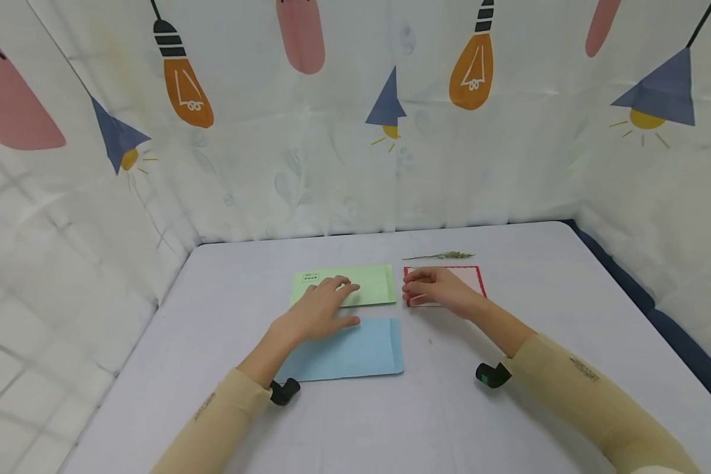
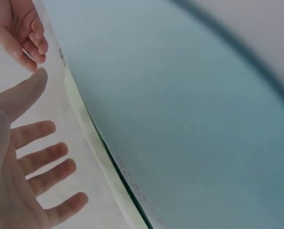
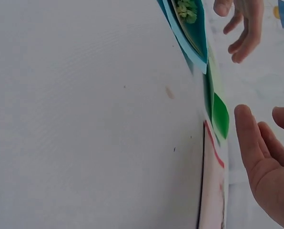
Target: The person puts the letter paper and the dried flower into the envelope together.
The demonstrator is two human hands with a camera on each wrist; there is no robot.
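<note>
A light green envelope [image 1: 374,286] and a blue envelope [image 1: 355,349] lie one behind the other on the table. My left hand [image 1: 318,308] is over them with its fingers spread, nothing held. To the right lies a white card-like piece with a red border [image 1: 471,278]. My right hand [image 1: 441,289] hovers over its left part, fingers loosely bent around nothing. From the right wrist, the blue envelope's end [image 3: 197,59] gapes and yellowish-green plant matter [image 3: 187,10] shows inside. The green envelope's end [image 3: 220,116] also stands parted.
Behind the red-bordered piece lies a thin dried sprig [image 1: 447,255]. A white cloth covers the table [image 1: 355,428]. Printed curtains [image 1: 343,164] close in the back and sides. Black wrist cameras [image 1: 284,392] sit below both forearms.
</note>
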